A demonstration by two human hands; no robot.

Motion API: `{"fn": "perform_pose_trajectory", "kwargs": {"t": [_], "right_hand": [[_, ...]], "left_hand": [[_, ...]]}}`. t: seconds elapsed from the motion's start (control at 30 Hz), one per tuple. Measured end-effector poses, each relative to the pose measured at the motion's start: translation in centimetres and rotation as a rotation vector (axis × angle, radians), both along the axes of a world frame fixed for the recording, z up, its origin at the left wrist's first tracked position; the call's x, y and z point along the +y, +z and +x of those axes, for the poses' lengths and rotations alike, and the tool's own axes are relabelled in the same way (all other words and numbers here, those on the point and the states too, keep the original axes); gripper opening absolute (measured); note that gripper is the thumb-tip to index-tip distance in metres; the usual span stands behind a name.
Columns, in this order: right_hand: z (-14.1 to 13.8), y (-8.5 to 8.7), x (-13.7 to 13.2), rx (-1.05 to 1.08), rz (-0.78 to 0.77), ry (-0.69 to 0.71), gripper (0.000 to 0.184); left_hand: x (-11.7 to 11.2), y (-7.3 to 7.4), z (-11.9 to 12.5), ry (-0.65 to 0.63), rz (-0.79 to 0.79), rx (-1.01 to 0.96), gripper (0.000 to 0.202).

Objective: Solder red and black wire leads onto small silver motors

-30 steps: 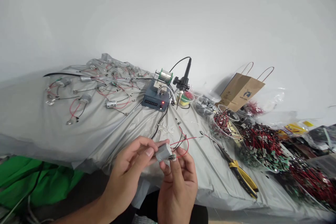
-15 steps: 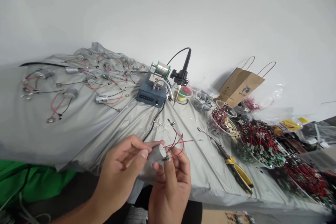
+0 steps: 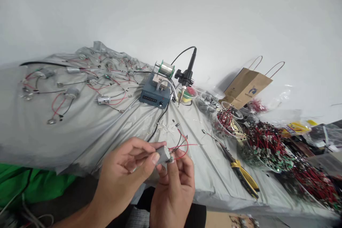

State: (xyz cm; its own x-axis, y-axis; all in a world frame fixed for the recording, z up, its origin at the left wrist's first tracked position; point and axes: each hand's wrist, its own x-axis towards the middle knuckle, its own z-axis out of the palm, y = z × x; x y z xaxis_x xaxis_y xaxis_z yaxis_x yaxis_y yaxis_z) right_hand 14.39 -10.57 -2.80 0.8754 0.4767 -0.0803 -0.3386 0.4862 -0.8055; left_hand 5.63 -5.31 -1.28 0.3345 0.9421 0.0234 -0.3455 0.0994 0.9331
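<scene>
A small silver DC motor (image 3: pixel 162 154) is pinched between the thumb and fingers of my left hand (image 3: pixel 125 172), its end face turned right. My right hand (image 3: pixel 173 181) is closed on a small green circuit board (image 3: pixel 171 159) at the motor's end, with the thumb pressed against it. Red and black wires (image 3: pixel 184 145) loop up from there over the table. Behind my hands, the soldering iron (image 3: pixel 190 65) hangs tip down in its holder, beside the blue soldering station (image 3: pixel 155 94) with a solder spool (image 3: pixel 166 68) on top.
Wired motors (image 3: pixel 103 99) lie spread over the sheet-covered table (image 3: pixel 107 139) on the left. At the right are yellow-black pliers (image 3: pixel 244 178), a tub of loose motors (image 3: pixel 210 101), heaps of wired circuit boards (image 3: pixel 267 146) and a brown paper bag (image 3: pixel 247 87). Wire clippings (image 3: pixel 165 127) lie beyond my hands.
My left thumb has slid slightly right along the motor. The motor and wires are otherwise held much as before; the whole view has shifted a little.
</scene>
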Motion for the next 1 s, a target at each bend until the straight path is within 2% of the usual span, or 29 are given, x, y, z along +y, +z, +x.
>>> {"fn": "perform_pose_trajectory", "kwargs": {"t": [0.2, 0.4, 0.6, 1.0], "right_hand": [[0.0, 0.8, 0.0, -0.011, 0.002, 0.025, 0.036], [-0.3, 1.4, 0.1, -0.078, 0.008, 0.080, 0.030], [-0.4, 1.9, 0.6, -0.164, 0.033, 0.129, 0.023], [-0.9, 0.4, -0.3, -0.184, 0.063, 0.104, 0.023]], "left_hand": [[0.0, 0.4, -0.6, -0.017, 0.085, 0.070, 0.014], [-0.3, -0.4, -1.3, 0.009, 0.067, 0.108, 0.025], [0.0, -0.3, -1.2, 0.036, -0.004, 0.038, 0.027], [-0.9, -1.8, -1.6, -0.010, -0.051, 0.000, 0.029]]}}
